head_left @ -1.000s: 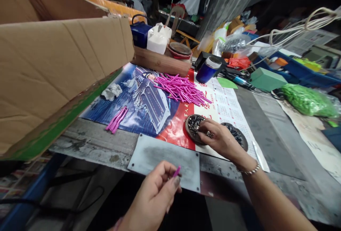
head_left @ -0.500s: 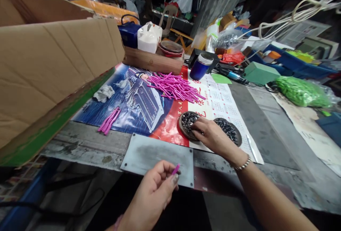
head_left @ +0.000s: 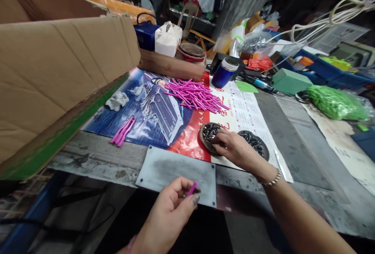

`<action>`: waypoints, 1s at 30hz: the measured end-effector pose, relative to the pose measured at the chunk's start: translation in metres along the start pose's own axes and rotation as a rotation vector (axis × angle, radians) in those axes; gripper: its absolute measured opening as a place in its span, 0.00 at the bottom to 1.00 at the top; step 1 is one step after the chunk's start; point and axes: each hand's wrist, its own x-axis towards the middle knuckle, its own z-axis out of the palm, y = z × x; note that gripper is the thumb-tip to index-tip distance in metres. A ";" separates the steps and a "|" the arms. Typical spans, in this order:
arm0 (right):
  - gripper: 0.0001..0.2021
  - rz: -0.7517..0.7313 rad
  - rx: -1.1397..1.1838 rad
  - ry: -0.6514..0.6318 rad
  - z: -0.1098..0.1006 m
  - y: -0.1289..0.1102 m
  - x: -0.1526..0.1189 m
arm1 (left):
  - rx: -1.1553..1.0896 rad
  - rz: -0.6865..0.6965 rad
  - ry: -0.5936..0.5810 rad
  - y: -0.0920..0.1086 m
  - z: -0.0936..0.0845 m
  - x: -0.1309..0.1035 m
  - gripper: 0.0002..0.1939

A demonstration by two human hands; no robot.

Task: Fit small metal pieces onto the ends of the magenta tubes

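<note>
My left hand (head_left: 172, 211) is closed in a pinch around a short pink stick (head_left: 192, 188), its tip poking up between thumb and forefinger. Below it lies a pale metal plate (head_left: 172, 170) with a dark smudge. My right hand (head_left: 231, 146) dips its bunched fingertips into a round dish (head_left: 202, 139) of small dark, shiny metal pieces (head_left: 211, 130); what they grip is hidden. Beside it, partly behind my right wrist, sits a second dish (head_left: 267, 154) of dark slender pieces. A loose heap of pink sticks (head_left: 195, 95) lies farther back, and a few more pink sticks (head_left: 123, 131) lie at left.
A large cardboard box (head_left: 67, 63) stands at the left. A wooden block (head_left: 171, 66) and a blue jar (head_left: 224, 73) are at the back. A white-handled tool (head_left: 281, 166) lies right of the dishes. A bag of green pieces (head_left: 338, 102) sits at the right.
The whole view has shifted slightly, so things appear a little farther right. My right hand stays at the dish with its fingers among the metal pieces; my left keeps the pink stick.
</note>
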 end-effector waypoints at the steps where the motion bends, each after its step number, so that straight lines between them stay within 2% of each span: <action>1: 0.06 -0.008 0.027 0.021 -0.001 -0.004 -0.005 | -0.009 0.009 0.003 0.000 -0.001 0.001 0.11; 4: 0.05 -0.049 0.224 0.094 -0.003 -0.029 -0.025 | -0.048 0.058 0.019 0.005 -0.003 0.004 0.10; 7: 0.06 -0.032 0.687 0.114 0.002 -0.062 -0.043 | -0.089 0.144 0.015 0.012 -0.002 0.005 0.11; 10: 0.07 0.073 1.129 0.090 0.017 -0.088 -0.054 | -0.128 0.235 -0.027 0.015 0.000 0.002 0.11; 13: 0.07 0.198 1.460 0.082 0.035 -0.100 -0.058 | -0.086 0.337 -0.051 0.014 0.001 -0.001 0.08; 16: 0.07 0.229 1.601 0.072 0.049 -0.106 -0.057 | 0.019 0.430 -0.020 0.011 -0.002 -0.002 0.06; 20: 0.08 0.232 1.617 0.121 0.056 -0.114 -0.056 | 0.135 0.471 0.011 0.011 -0.006 -0.002 0.08; 23: 0.05 0.245 1.515 0.164 0.056 -0.116 -0.061 | 0.208 0.459 0.012 0.014 -0.009 -0.005 0.07; 25: 0.02 0.235 1.341 0.242 0.052 -0.117 -0.068 | 0.290 0.445 0.042 0.015 -0.011 -0.007 0.07; 28: 0.09 0.159 0.979 0.374 0.043 -0.121 -0.076 | 0.440 0.428 0.105 0.017 -0.012 -0.011 0.08; 30: 0.12 0.079 0.768 0.405 0.038 -0.126 -0.078 | 0.496 0.421 0.112 0.018 -0.011 -0.013 0.08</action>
